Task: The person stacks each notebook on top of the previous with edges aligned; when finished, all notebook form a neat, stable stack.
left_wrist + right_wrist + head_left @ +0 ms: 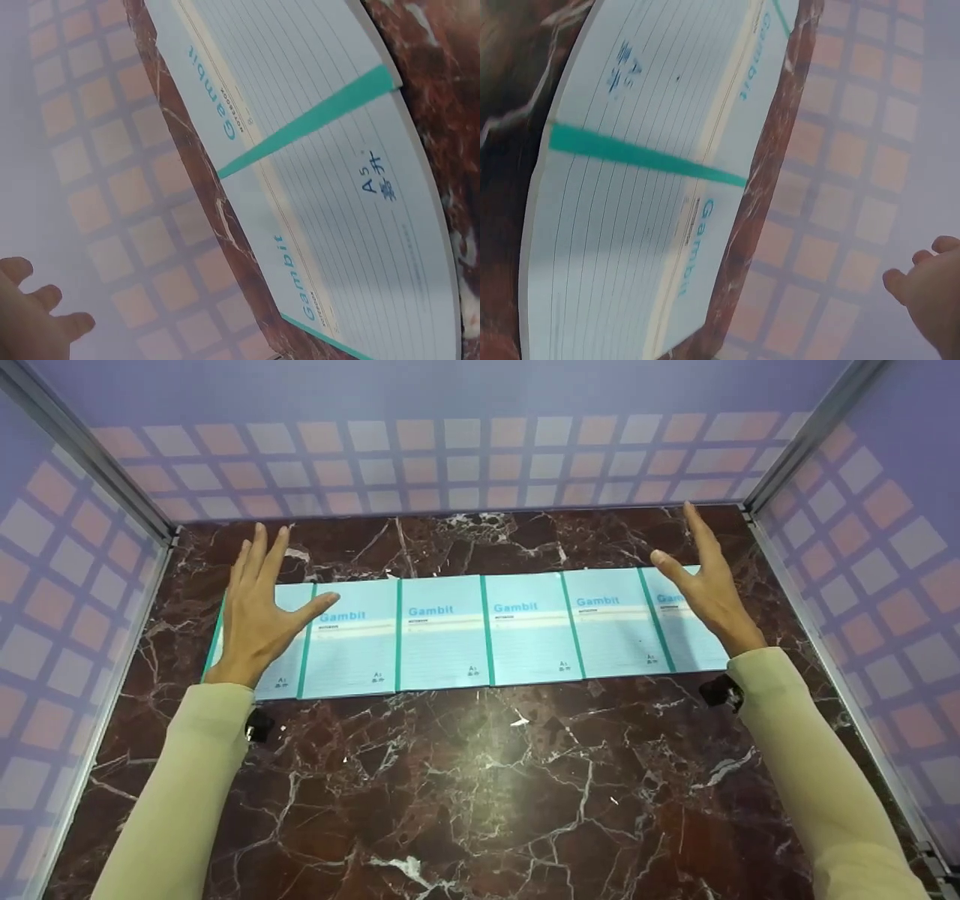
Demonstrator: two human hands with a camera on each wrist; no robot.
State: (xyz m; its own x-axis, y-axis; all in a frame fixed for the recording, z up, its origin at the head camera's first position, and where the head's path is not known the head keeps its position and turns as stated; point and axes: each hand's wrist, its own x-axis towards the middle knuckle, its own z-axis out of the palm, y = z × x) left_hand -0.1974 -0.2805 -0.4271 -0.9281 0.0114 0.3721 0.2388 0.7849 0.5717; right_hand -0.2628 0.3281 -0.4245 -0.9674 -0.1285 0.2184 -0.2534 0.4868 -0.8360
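Observation:
Several pale blue "Gambit" notebooks [441, 649] lie side by side in one row, each with a green spine strip along its left edge. My left hand [259, 622] is over the leftmost notebook [281, 664], fingers spread and thumb stretched out to the right. Over the rightmost notebook [686, 641] is my right hand [709, 592], its fingers extended and its thumb apart. Neither hand holds anything. Both wrist views show the fingers off to one side, apart from the notebook covers [330, 142].
The row lies on a dark red marbled tabletop [465, 787] with white veins. Purple panels with pink and white squares stand behind [450, 390], at the left [45, 555] and at the right [892, 555]. Metal posts [810, 427] join them at the back corners.

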